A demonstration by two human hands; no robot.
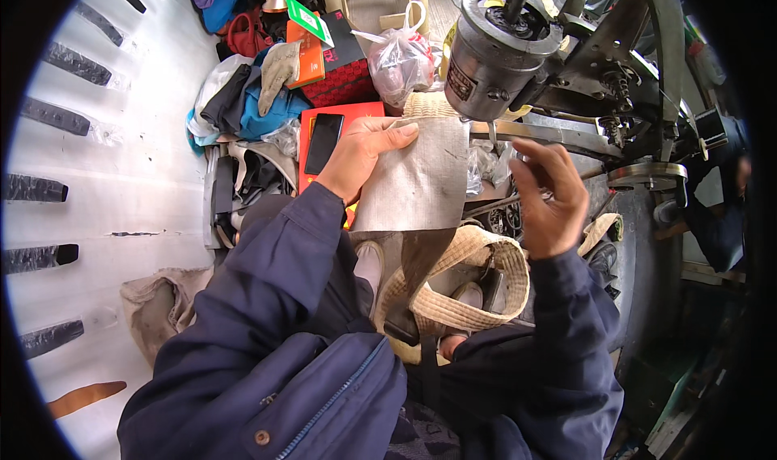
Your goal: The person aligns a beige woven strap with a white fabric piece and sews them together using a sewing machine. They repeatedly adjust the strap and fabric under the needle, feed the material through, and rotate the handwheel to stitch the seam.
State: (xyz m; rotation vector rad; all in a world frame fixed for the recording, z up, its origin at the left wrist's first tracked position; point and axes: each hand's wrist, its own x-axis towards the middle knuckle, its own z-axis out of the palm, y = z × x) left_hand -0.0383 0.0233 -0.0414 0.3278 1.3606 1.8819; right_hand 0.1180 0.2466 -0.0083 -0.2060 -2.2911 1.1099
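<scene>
My left hand (pixel 366 154) grips the upper left edge of a flat grey panel of cloth or leather (pixel 417 181), thumb on top. A cream woven webbing strap (pixel 477 306) hangs in loops below, and a matching band (pixel 429 105) shows along the panel's top edge. My right hand (pixel 554 197) is raised to the right of the panel, fingers bent and apart, slightly blurred, with nothing visible in it. Just above, between both hands, stands the dark metal head of what looks like a sewing machine (pixel 494 63), close to the panel's upper right corner.
A black phone (pixel 324 144) lies on a red box beside my left hand. Behind are a work glove (pixel 280 75), clothes and a plastic bag (pixel 401 59). The machine's frame and handwheel (pixel 647 175) fill the right. A white wall with dark strips (pixel 121 201) stands left.
</scene>
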